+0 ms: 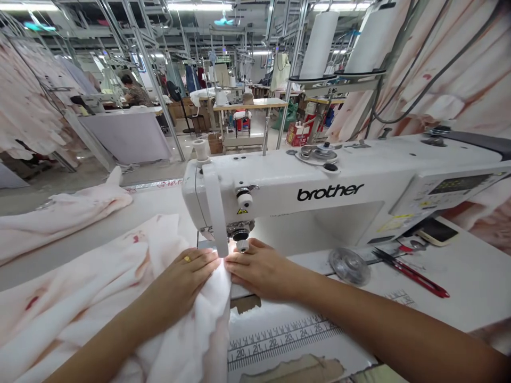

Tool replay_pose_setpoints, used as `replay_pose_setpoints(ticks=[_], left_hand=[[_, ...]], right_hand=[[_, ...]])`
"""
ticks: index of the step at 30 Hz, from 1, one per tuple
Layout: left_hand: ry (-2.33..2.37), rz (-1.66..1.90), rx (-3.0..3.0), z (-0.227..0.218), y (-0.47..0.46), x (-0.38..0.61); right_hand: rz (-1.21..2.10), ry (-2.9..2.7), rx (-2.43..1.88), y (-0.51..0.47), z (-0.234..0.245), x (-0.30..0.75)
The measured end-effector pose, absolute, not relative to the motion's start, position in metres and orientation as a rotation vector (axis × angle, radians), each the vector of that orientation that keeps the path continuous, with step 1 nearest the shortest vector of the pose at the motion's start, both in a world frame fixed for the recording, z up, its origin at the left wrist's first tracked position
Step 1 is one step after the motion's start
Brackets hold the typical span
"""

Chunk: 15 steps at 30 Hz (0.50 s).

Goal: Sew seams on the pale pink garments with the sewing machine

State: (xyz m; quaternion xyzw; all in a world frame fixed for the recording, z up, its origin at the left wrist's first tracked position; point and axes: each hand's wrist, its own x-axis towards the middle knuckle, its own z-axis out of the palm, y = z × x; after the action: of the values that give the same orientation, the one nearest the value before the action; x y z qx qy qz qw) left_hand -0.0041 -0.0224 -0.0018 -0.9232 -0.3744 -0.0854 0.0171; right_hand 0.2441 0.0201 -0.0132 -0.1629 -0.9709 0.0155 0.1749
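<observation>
Pale pink-white fabric (215, 298) with reddish marks runs under the needle area of a white Brother sewing machine (275, 183). Just left of the presser foot, my left hand (189, 276), with a ring on one finger, is closed on the fabric, fingers together. My right hand (261, 270) grips the fabric's edge on the other side, its fingertips close to the left ones. A white strip (216, 210) hangs down the front of the machine head to the fingertips. The needle and both thumbs are hidden.
Right of my hands lie a clear bobbin-like disc (349, 267), red-handled thread snips (415, 274) and a phone-like device (437, 231). A printed ruler (287, 340) marks the table's front. More fabric (67, 205) lies left. Thread cones (319, 45) stand behind; a person (136, 91) sits far back.
</observation>
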Motion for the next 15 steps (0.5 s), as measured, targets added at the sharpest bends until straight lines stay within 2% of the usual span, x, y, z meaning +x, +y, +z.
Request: replay_pose_setpoints(ticks=[15], left_hand=[[-1.214, -0.271, -2.873, -0.0079, -0.0112, -0.0034]], right_hand=[[0.106, -2.770, -0.593, 0.0195, -0.0034, 0.2436]])
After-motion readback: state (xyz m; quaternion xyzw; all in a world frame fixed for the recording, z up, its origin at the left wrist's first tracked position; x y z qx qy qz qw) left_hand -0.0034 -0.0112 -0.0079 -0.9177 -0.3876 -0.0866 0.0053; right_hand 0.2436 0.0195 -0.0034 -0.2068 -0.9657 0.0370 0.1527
